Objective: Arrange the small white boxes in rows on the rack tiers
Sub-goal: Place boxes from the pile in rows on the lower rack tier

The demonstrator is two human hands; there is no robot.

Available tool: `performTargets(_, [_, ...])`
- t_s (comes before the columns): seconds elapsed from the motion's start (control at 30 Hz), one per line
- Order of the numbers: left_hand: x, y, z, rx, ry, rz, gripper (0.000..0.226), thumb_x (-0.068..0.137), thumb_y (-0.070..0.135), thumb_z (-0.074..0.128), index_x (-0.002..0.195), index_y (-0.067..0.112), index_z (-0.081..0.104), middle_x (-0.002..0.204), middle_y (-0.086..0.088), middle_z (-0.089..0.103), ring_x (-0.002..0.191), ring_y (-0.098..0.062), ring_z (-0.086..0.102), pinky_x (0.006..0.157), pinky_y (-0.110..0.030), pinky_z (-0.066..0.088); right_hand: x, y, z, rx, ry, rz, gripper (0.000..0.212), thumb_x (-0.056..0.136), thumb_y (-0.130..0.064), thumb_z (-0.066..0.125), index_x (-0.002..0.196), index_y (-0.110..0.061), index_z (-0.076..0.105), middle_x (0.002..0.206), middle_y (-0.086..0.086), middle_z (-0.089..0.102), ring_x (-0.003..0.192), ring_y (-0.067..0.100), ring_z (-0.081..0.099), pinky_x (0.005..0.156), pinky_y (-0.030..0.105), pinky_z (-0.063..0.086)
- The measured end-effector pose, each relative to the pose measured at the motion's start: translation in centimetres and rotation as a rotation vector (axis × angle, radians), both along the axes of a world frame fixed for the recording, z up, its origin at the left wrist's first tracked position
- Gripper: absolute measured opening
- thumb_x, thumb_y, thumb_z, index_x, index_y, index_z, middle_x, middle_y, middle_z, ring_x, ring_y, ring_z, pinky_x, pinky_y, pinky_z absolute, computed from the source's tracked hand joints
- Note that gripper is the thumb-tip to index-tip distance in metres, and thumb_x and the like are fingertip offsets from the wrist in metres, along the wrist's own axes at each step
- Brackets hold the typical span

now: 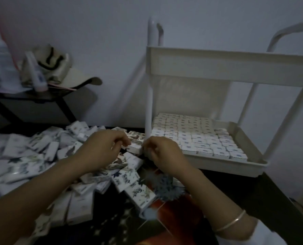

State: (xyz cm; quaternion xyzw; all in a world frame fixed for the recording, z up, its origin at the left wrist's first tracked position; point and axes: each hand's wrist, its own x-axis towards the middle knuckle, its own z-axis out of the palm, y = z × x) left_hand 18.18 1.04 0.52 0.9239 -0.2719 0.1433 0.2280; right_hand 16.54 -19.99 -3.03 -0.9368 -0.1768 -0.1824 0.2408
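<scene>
Looks like the pick-up step: holding one small white box (pixel 135 147) between left hand (pixel 103 147) and right hand (pixel 162 153), just above the loose pile of boxes (pixel 41 156) and just left of the rack (pixel 235 66), near its front-left post (pixel 148 110). Pinching the box end to end with curled fingers (pixel 122 140) of both hands, left on the near-left end, right on the right end. Nothing else in either hand. Can't tell about the thumbs, hidden under the knuckles. Might be a short stack rather than a single box, too blurred to call. Coming in palms down, knuckles up, forearms converging from the lower corners, with a thin bangle (pixel 232 221) on the right forearm. Found the lower tier (pixel 226 165) nearly full: tight rows of boxes (pixel 196 137) across most of it, with what looks like a bare patch at the rear right. Can't see into the upper tier (pixel 218 55), only its outer wall showing. Next, probably: carry right, clear the post and front rim, set down flush with the existing rows, same face forward. Watch for nudging the front row. Then likely on to the upper tier.
</scene>
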Motion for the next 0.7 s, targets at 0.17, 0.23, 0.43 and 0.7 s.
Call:
performTargets(0.17, [1.4,3.0,0.9,0.111,-0.205,0.16,0.027,0.085,0.007,0.056,0.1,0.023,0.072,0.099,0.001,0.071,0.096,-0.023,0.061,0.079,-0.033,0.046,1.0,3.7,-2.2,-0.193,0.138,-0.077,0.023,0.097,-0.015,0.048,0.105,-0.011,0.069,0.098,0.01,0.07,0.083,0.028,0.064,0.075,0.037,0.055])
performTargets(0.23, [2.7,3.0,1.3,0.224,-0.214,0.242,0.028,0.086,0.013,0.056,0.108,0.022,0.07,0.103,-0.006,0.069,0.1,-0.027,0.058,0.084,-0.035,0.044,1.2,4.7,-2.8,-0.253,0.126,-0.133,0.022,0.097,-0.021,0.05,0.095,-0.007,0.068,0.09,0.011,0.067,0.077,0.027,0.062,0.073,0.036,0.056])
performTargets(0.43, [4.8,1.4,0.5,0.691,-0.218,0.39,0.038,0.088,0.053,0.053,0.102,0.018,0.062,0.1,-0.006,0.066,0.103,-0.026,0.055,0.1,-0.038,0.03,1.0,5.1,-3.4,-0.225,0.173,-0.206,0.027,0.095,-0.031,0.053,0.111,-0.012,0.065,0.104,0.007,0.067,0.095,0.026,0.063,0.069,0.03,0.047])
performTargets(0.7, [5.5,0.9,-1.0,0.68,-0.218,0.408,0.03,0.083,0.053,0.064,0.087,0.023,0.066,0.093,0.002,0.067,0.1,-0.02,0.056,0.108,-0.038,0.023,-0.5,3.2,-3.5,0.146,0.289,-0.167,0.041,0.081,-0.025,0.076,0.112,-0.021,0.049,0.103,-0.003,0.059,0.085,0.012,0.057,0.061,0.018,0.044])
